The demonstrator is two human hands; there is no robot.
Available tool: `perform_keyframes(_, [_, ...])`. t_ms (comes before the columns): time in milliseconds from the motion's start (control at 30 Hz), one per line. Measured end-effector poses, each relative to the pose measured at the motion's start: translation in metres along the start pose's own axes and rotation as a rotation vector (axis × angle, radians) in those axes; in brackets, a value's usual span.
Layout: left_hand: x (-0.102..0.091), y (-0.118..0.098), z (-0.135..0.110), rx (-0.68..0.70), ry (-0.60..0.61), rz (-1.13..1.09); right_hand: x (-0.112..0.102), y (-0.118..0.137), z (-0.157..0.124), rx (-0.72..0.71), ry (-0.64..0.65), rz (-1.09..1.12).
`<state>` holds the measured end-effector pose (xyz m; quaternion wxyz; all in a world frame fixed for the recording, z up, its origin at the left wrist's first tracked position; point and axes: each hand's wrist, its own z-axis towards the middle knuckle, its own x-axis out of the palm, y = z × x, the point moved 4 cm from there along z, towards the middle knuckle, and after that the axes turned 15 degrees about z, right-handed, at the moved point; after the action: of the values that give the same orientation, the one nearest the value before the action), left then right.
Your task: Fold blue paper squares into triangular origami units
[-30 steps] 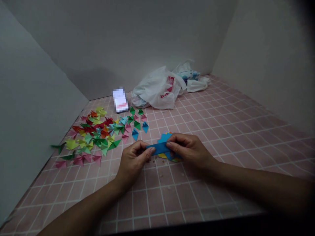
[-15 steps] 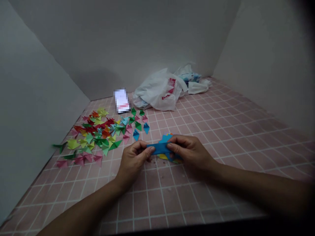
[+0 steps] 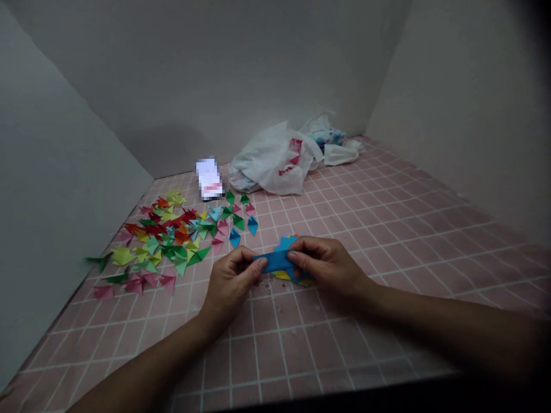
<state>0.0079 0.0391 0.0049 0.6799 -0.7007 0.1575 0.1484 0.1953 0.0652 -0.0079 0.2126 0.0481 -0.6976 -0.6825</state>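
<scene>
A folded blue paper strip (image 3: 276, 262) is pinched at both ends just above the pink tiled floor (image 3: 387, 229). My left hand (image 3: 230, 282) grips its left end with thumb and fingers closed. My right hand (image 3: 328, 264) grips its right end the same way. Under my right hand lies a small stack of coloured paper sheets (image 3: 289, 241), blue on top with yellow and orange edges showing. To the left a spread of folded paper triangles (image 3: 172, 235) in green, red, yellow, pink and blue covers the floor.
A white plastic bag (image 3: 271, 160) with red print lies at the back, with more crumpled bags (image 3: 333, 146) beside it. A small white blurred item (image 3: 209, 178) stands near the back wall. Grey walls close in on the left, back and right.
The view has shifted slightly. Both hands stay pinched on the blue strip in about the same place, with only small finger movement.
</scene>
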Motion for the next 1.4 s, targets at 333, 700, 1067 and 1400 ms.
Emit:
perform_keyframes(333, [0.001, -0.002, 0.000, -0.019, 0.008, -0.024, 0.000, -0.003, 0.001, 0.104, -0.010, 0.076])
perform_keyframes(700, [0.003, 0.002, 0.003, -0.032, 0.053, -0.036, 0.000, -0.005, 0.003, 0.107, 0.026, 0.057])
perform_keyframes(1067, [0.008, -0.006, -0.003, 0.276, 0.176, 0.330, 0.007, 0.006, 0.000, -0.222, 0.261, -0.414])
perform_keyframes(1400, [0.007, -0.005, -0.005, 0.136, 0.202, 0.177, 0.009, -0.002, 0.000, 0.120, 0.227, -0.064])
